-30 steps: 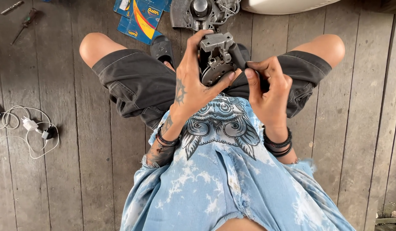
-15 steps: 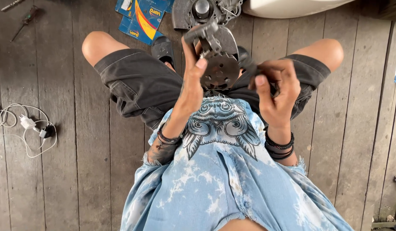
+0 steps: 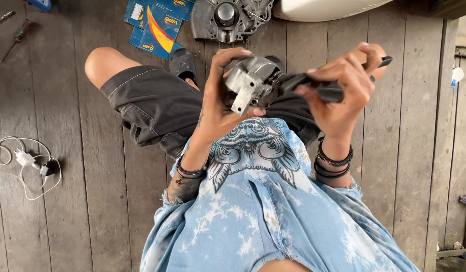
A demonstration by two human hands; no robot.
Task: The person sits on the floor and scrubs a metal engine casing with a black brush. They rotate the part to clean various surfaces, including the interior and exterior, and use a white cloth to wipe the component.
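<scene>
Over the grey plank floor (image 3: pixel 82 201), the left hand (image 3: pixel 215 103) clasps a silver cast-metal engine part (image 3: pixel 250 80) above the lap. The right hand (image 3: pixel 343 90) closes round a black tool handle (image 3: pixel 318 88), apparently working a fastener; steadying counts next.

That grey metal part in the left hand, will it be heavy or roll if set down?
The metal part looks cast, so probably stiff and heavy for its size. Its blocky lug suggests it would rock, not roll. The left hand wraps it fully, hinting at weight.
</scene>
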